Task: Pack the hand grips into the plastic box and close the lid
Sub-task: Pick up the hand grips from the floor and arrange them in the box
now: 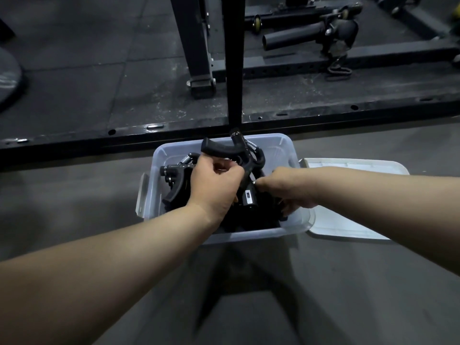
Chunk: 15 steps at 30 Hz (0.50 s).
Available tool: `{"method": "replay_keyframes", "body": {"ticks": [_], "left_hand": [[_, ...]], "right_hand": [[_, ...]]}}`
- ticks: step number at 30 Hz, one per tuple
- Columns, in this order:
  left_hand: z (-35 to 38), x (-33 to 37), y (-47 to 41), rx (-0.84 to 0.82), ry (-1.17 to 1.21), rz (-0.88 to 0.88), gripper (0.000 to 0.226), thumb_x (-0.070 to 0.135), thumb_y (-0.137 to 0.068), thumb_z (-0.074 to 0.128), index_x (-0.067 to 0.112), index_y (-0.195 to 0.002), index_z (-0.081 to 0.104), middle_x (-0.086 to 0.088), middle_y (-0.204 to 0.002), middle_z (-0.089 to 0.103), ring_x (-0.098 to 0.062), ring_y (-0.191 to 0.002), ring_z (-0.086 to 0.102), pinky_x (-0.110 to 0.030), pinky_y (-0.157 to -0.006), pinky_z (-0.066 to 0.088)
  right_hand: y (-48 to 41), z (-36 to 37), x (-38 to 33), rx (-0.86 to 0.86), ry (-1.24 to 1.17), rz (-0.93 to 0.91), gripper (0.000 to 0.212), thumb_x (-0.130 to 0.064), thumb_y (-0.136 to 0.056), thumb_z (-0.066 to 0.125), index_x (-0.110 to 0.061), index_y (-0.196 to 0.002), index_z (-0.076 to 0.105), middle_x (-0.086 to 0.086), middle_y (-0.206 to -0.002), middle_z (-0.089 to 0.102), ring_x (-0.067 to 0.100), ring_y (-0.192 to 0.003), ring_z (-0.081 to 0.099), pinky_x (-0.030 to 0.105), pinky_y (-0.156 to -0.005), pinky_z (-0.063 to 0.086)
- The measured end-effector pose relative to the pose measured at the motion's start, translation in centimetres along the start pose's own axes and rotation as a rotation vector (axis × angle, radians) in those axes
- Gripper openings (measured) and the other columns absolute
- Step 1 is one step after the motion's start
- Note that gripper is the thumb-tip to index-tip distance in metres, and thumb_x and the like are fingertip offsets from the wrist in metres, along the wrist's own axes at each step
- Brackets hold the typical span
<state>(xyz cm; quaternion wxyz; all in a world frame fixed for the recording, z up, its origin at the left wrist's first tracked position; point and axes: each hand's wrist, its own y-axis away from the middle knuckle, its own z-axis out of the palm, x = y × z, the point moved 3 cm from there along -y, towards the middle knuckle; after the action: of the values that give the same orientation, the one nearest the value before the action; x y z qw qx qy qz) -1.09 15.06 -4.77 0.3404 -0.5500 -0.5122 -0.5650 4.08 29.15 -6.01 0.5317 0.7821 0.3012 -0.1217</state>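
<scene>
The packing looks nearly done. The plastic box (271, 143) sits on the floor (74, 207) directly under both hands, and it already holds a dark heap of hand grips (174, 175) that reaches out to the left of the left hand. One hand grip is not yet settled: the upper hand grip (216, 145) stands above the heap, its curved handles poking up past the far rim, beyond the knuckles of the left hand. It probably has to be laid flatter before the box can shut. The lid (348, 220) is off and lies flat on the floor just to the right of the box, beneath and beyond the right forearm, so closing remains to be done.

The left hand (214, 188) reaches in from the near left, back of the hand upward, fingers curled round the upper hand grip at its lower part. The right hand (286, 190) comes in from the right, wrist over the box's right rim, fingers bent down among the grips beside the left hand. Whether it grasps one or merely steadies the heap, I cannot tell; its fingertips are lost in the dark pile.
</scene>
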Motion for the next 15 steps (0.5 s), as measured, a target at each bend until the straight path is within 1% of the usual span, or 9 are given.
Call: {"method": "replay_keyframes", "body": {"ticks": [2, 3, 6, 8, 9, 11, 13, 14, 15], "left_hand": [[-0.1, 0.0, 0.1, 0.017, 0.045, 0.01, 0.029, 0.021, -0.067, 0.062, 0.005, -0.091, 0.06, -0.007, -0.078, 0.062, -0.021, -0.056, 0.056, -0.029, -0.046, 0.046], [-0.2, 0.0, 0.0, 0.036, 0.064, 0.018, 0.028, 0.022, -0.068, 0.062, 0.006, -0.09, 0.059, -0.007, -0.078, 0.062, -0.022, -0.057, 0.056, -0.029, -0.047, 0.046], [-0.6, 0.3, -0.5, 0.083, 0.063, 0.049, 0.026, 0.027, -0.066, 0.063, 0.014, -0.088, 0.058, -0.009, -0.083, 0.064, -0.027, -0.065, 0.058, -0.037, -0.056, 0.051], [-0.7, 0.4, -0.6, 0.107, 0.032, 0.061, 0.027, 0.028, -0.065, 0.064, 0.021, -0.09, 0.056, -0.004, -0.089, 0.067, -0.029, -0.072, 0.062, -0.046, -0.064, 0.057], [-0.8, 0.3, -0.5, 0.117, 0.018, 0.067, 0.028, 0.026, -0.067, 0.065, 0.023, -0.093, 0.055, -0.001, -0.09, 0.067, -0.026, -0.076, 0.064, -0.05, -0.071, 0.058], [-0.7, 0.0, -0.1, 0.123, -0.009, 0.064, 0.029, 0.018, -0.072, 0.066, 0.023, -0.099, 0.055, 0.004, -0.092, 0.068, -0.017, -0.083, 0.067, -0.049, -0.082, 0.057], [-0.6, -0.2, 0.3, 0.1, -0.018, 0.057, 0.032, 0.013, -0.076, 0.066, 0.024, -0.104, 0.055, 0.005, -0.095, 0.069, -0.008, -0.087, 0.067, -0.043, -0.088, 0.056], [-0.6, -0.3, 0.3, 0.081, -0.013, 0.054, 0.034, 0.013, -0.076, 0.067, 0.026, -0.105, 0.054, 0.006, -0.096, 0.07, -0.005, -0.088, 0.067, -0.041, -0.088, 0.056], [-0.6, -0.5, 0.2, 0.063, -0.01, 0.052, 0.037, 0.015, -0.075, 0.067, 0.029, -0.106, 0.054, 0.007, -0.097, 0.07, -0.004, -0.089, 0.067, -0.041, -0.088, 0.057]], "right_hand": [[0.4, -0.7, -0.1, -0.067, -0.131, 0.024, 0.026, -0.026, -0.092, 0.043, -0.007, -0.098, 0.059, 0.012, -0.086, 0.065, 0.03, -0.07, 0.065, 0.04, -0.07, 0.056], [0.6, -1.3, -0.2, -0.097, -0.228, 0.04, 0.022, -0.02, -0.089, 0.04, -0.007, -0.094, 0.058, 0.013, -0.086, 0.062, 0.031, -0.068, 0.064, 0.039, -0.067, 0.055], [1.6, -3.2, -0.6, -0.19, -0.514, 0.078, 0.011, -0.011, -0.079, 0.04, -0.012, -0.073, 0.048, 0.015, -0.082, 0.058, 0.031, -0.076, 0.062, 0.036, -0.072, 0.053], [2.3, -4.3, -1.1, -0.214, -0.613, 0.027, 0.011, -0.01, -0.075, 0.038, -0.015, -0.066, 0.042, 0.011, -0.07, 0.05, 0.024, -0.069, 0.056, 0.034, -0.071, 0.051], [2.6, -4.5, -1.3, -0.219, -0.632, -0.012, 0.011, -0.009, -0.075, 0.036, -0.015, -0.067, 0.041, 0.009, -0.067, 0.044, 0.021, -0.063, 0.05, 0.032, -0.066, 0.051], [3.3, -4.2, -2.0, -0.202, -0.619, -0.102, 0.013, -0.004, -0.078, 0.036, -0.013, -0.072, 0.043, 0.006, -0.063, 0.039, 0.016, -0.053, 0.04, 0.03, -0.059, 0.049], [3.8, -3.7, -2.7, -0.131, -0.583, -0.166, 0.018, 0.001, -0.079, 0.035, -0.01, -0.07, 0.046, 0.005, -0.057, 0.042, 0.013, -0.043, 0.04, 0.029, -0.058, 0.044], [3.9, -3.5, -3.1, -0.086, -0.546, -0.189, 0.02, 0.001, -0.079, 0.035, -0.009, -0.067, 0.047, 0.006, -0.056, 0.044, 0.014, -0.042, 0.042, 0.029, -0.056, 0.042], [4.1, -3.5, -3.5, -0.046, -0.492, -0.218, 0.02, 0.001, -0.079, 0.037, -0.009, -0.065, 0.048, 0.006, -0.057, 0.046, 0.015, -0.046, 0.043, 0.028, -0.054, 0.042]]}}
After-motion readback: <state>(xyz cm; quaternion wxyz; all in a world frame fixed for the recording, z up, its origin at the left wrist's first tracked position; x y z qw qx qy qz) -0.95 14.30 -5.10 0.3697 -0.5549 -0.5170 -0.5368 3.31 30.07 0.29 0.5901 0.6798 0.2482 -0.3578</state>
